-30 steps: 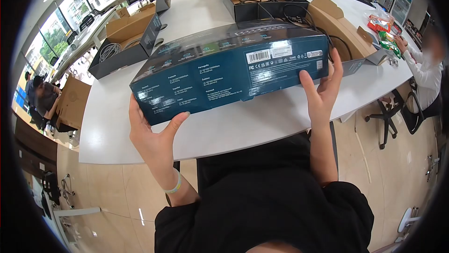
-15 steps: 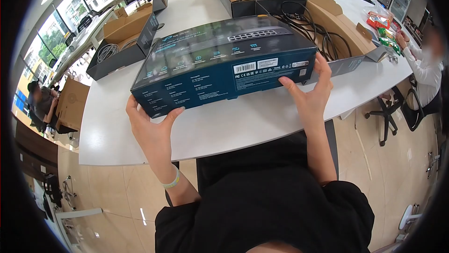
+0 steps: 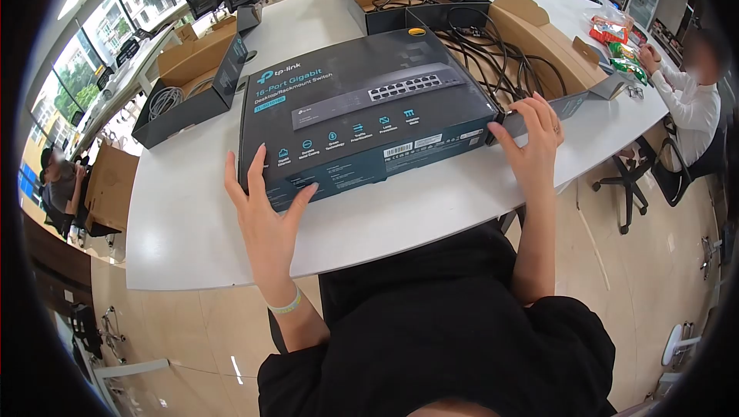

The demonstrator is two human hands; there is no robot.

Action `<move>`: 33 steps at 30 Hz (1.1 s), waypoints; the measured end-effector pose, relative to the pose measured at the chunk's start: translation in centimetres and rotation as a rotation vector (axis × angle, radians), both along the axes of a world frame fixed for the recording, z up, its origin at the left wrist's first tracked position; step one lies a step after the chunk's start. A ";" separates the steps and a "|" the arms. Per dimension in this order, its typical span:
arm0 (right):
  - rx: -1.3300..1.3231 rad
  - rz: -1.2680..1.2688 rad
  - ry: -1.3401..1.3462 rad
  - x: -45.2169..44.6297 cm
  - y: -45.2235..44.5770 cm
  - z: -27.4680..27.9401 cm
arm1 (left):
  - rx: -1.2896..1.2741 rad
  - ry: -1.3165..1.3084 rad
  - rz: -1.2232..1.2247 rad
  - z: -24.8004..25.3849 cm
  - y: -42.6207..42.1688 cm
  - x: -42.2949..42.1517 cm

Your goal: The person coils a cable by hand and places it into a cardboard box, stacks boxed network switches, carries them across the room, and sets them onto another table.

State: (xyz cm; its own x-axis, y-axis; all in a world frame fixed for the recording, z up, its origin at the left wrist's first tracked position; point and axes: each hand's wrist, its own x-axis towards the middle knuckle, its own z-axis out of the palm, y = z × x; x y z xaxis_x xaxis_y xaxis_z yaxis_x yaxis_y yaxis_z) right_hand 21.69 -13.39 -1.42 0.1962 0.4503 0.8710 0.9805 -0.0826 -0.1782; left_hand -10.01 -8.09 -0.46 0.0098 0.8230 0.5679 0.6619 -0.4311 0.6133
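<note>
A dark tp-link box (image 3: pixel 350 120), labelled as a 16-port gigabit switch, lies on the white table (image 3: pixel 181 217) with its printed top facing up. At its front left corner is my left hand (image 3: pixel 265 221), fingers spread and thumb stretched along the front face. Around the front right corner is my right hand (image 3: pixel 531 144), its thumb by the box edge and its fingers apart on the far side. Both hands are open; whether every fingertip touches the cardboard cannot be made out.
Left of the box stands an open carton (image 3: pixel 188 101) with a coiled grey cable (image 3: pixel 165 101). Behind and right are open cartons (image 3: pixel 531 28) holding black cables (image 3: pixel 504 59). Snack packets (image 3: pixel 627 59) lie near a seated person (image 3: pixel 689 101). Another person (image 3: pixel 61 186) sits at far left.
The tp-link box has tipped back from a raised, tilted pose to lie flat, its top now in full view. Both my hands have loosened at its corners.
</note>
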 end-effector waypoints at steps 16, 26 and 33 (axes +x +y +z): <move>0.436 0.093 0.099 4.3 -4.0 -1.1 | 0.013 0.030 -0.006 -0.2 0.5 -0.3; 0.724 0.248 0.088 4.6 -10.3 2.5 | -0.004 0.051 0.020 -0.1 0.4 -0.2; 0.673 0.475 0.006 2.2 -11.3 3.4 | 0.004 0.062 0.007 -0.1 0.5 -0.3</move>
State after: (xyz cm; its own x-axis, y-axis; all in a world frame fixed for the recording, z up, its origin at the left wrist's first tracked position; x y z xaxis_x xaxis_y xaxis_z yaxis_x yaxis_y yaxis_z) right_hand 23.90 -24.64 2.02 0.1214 -0.1319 0.9838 0.8829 0.4672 -0.0463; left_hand -10.35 -7.59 -0.54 0.0393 0.8211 0.5694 0.7012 -0.4286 0.5697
